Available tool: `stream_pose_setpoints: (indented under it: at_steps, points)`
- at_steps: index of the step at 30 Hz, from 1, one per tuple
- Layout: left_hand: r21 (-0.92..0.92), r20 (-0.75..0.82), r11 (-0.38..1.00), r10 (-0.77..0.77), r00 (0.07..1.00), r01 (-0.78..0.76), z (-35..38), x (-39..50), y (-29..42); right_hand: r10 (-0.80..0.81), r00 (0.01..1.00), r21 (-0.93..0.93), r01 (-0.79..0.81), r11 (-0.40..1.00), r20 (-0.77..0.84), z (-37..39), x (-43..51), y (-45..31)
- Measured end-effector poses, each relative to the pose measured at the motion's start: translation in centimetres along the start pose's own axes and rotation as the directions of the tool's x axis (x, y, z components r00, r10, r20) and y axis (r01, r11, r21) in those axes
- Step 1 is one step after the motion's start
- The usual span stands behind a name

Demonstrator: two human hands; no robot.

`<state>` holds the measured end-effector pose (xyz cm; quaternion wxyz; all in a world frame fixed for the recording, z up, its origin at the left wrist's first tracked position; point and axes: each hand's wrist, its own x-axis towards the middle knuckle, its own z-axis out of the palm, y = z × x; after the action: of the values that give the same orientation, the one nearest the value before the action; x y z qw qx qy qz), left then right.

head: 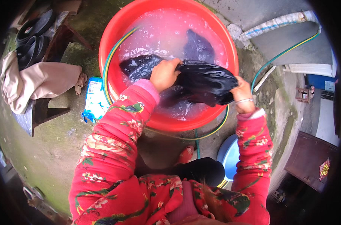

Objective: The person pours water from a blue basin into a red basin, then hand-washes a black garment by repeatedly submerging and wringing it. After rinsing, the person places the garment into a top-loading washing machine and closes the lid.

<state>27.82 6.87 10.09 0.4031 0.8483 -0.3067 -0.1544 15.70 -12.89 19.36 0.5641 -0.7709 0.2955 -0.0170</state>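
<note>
A wet black garment (207,80) is stretched between my two hands above the soapy water in a large red plastic basin (108,36). My left hand (165,73) grips it near the middle, and one dark end trails into the water to the left. At the basin's right rim, my right hand (242,91) is closed on the other end of the cloth; a bangle circles that wrist. Farther back, a dark piece of fabric (198,47) lies partly under the cloudy water. The lower edge of the black garment is blurred.
A green-and-yellow hose (106,70) hangs over the basin's left rim. Beside it lies a blue-and-white plastic packet (94,95). Beige cloth (49,80) drapes a wooden bench (55,50) at left. A light-blue basin (229,157) stands near my right forearm. Concrete wall (272,112) runs along the right.
</note>
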Motion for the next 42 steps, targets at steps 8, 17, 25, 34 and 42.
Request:
stream_pose_setpoints:
  at_steps: [8, 17, 25, 34, 42]
  points:
    - [-0.741, 0.105, 0.656, 0.324, 0.94, -0.143, -5.0, -0.4, 4.7, -0.212, 0.971, 0.13, 0.226, 0.965, -0.11, -2.6, -4.7, -12.1]
    - [-0.929, 0.26, 0.217, -0.196, 0.945, 0.301, -7.6, 0.5, 1.8, -0.319, 0.912, -0.225, 0.265, 0.938, -0.258, -1.5, -3.7, -11.5]
    - [-0.684, 0.215, 0.657, -0.235, 0.948, 0.318, -6.7, 0.0, 0.5, -0.506, 0.856, -0.744, 0.267, 0.612, -0.109, 5.0, -0.1, -3.2]
    - [0.067, 0.208, 0.934, 0.331, 0.92, -0.351, -2.9, -2.7, 4.4, -0.378, 0.864, -0.356, 0.486, 0.798, 0.332, 7.2, -1.4, -0.7]
    - [0.347, 0.385, 0.797, 0.36, 0.85, -0.495, 1.1, -4.0, 1.4, 0.117, 0.987, 0.606, -0.025, 0.795, -0.112, 2.5, -8.1, 3.7]
